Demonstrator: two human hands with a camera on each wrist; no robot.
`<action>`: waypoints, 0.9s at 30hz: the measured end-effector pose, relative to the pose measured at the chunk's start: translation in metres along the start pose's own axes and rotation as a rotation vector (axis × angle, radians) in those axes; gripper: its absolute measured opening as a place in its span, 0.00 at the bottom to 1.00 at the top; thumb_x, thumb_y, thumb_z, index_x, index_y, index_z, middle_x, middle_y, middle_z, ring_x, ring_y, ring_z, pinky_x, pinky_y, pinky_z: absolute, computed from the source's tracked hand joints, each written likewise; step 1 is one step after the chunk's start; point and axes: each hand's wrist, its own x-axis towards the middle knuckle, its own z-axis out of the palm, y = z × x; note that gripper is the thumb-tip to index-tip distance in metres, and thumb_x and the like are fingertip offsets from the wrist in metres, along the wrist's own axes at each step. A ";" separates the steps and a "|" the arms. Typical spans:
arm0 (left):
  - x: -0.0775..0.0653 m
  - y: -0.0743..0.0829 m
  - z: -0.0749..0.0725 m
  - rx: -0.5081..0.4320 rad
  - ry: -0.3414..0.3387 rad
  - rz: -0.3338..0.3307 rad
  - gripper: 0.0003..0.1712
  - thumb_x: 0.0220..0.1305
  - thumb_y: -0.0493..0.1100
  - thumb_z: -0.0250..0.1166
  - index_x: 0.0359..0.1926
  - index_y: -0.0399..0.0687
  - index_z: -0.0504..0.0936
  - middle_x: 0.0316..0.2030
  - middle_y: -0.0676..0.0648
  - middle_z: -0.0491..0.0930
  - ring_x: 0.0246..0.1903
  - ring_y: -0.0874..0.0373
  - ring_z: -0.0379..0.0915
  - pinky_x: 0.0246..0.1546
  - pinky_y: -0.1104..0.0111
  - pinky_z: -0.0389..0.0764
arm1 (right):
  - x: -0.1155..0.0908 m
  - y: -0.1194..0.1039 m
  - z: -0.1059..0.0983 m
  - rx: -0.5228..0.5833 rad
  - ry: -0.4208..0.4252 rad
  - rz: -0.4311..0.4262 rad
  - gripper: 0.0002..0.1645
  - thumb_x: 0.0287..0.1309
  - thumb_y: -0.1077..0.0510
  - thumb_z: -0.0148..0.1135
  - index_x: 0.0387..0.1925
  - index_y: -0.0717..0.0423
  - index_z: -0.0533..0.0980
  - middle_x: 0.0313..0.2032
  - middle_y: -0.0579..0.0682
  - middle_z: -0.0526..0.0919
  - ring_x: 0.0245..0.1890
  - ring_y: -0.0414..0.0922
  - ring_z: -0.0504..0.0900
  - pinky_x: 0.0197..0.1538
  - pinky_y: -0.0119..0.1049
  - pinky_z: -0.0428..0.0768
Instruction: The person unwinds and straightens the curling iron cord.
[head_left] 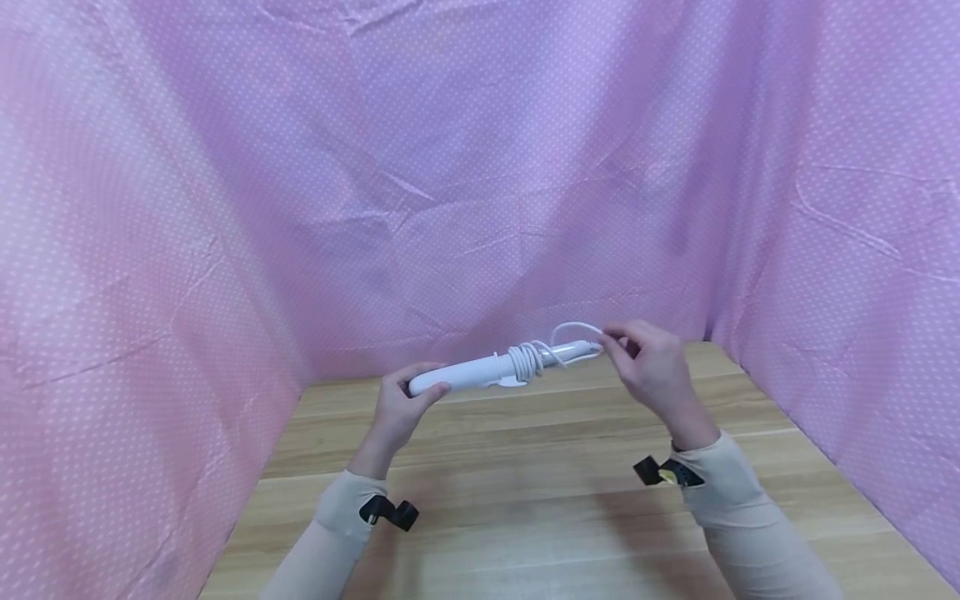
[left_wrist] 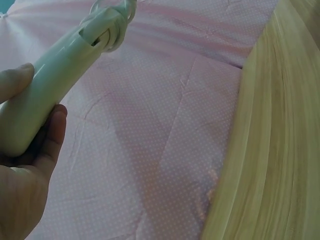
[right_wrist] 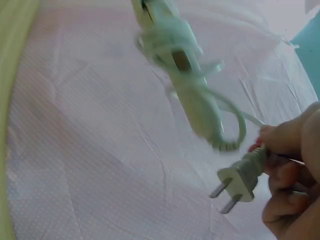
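Observation:
My left hand (head_left: 397,408) grips the rounded, thick end of a white wand-shaped electric appliance (head_left: 461,375), thumb on one side and fingers on the other. The appliance is held up over the table, tilted slightly upward to the right. Several turns of its white power cord (head_left: 525,361) wrap around its middle. At its far end, my right hand (head_left: 651,367) pinches the cord just behind the two-pin plug (right_wrist: 239,181). A loose loop of cord (right_wrist: 241,122) runs from the appliance's narrow end toward those fingers.
Below both hands lies a wood-grain table (head_left: 525,483). Pink dotted cloth (head_left: 450,208) hangs behind it and along both sides. A black wrist camera (head_left: 390,511) is strapped on the left sleeve, another camera (head_left: 663,472) on the right.

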 end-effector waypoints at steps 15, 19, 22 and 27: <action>0.002 0.012 -0.001 -0.008 -0.018 0.040 0.19 0.57 0.38 0.72 0.49 0.36 0.83 0.47 0.41 0.82 0.44 0.54 0.78 0.43 0.67 0.82 | -0.027 0.057 0.015 0.268 -0.735 0.367 0.07 0.61 0.60 0.64 0.38 0.58 0.83 0.30 0.49 0.85 0.22 0.35 0.76 0.25 0.31 0.77; 0.007 0.012 0.000 -0.021 0.002 0.052 0.19 0.57 0.37 0.71 0.49 0.35 0.82 0.47 0.42 0.82 0.44 0.54 0.79 0.44 0.68 0.82 | -0.035 0.052 0.024 0.254 -0.679 0.348 0.09 0.60 0.57 0.65 0.41 0.54 0.84 0.31 0.49 0.85 0.19 0.34 0.73 0.21 0.30 0.74; 0.009 0.012 0.001 -0.031 0.031 0.066 0.19 0.57 0.36 0.71 0.49 0.32 0.81 0.45 0.44 0.82 0.43 0.56 0.79 0.43 0.69 0.82 | -0.039 0.044 0.028 0.295 -0.582 0.348 0.09 0.60 0.56 0.66 0.42 0.54 0.84 0.28 0.49 0.84 0.19 0.35 0.73 0.20 0.30 0.74; 0.014 0.012 0.002 -0.069 0.091 0.079 0.20 0.55 0.33 0.72 0.49 0.30 0.81 0.42 0.50 0.84 0.41 0.58 0.78 0.42 0.71 0.81 | -0.042 0.026 0.037 0.421 -0.381 0.318 0.09 0.58 0.61 0.67 0.42 0.56 0.83 0.27 0.53 0.84 0.19 0.35 0.74 0.21 0.28 0.74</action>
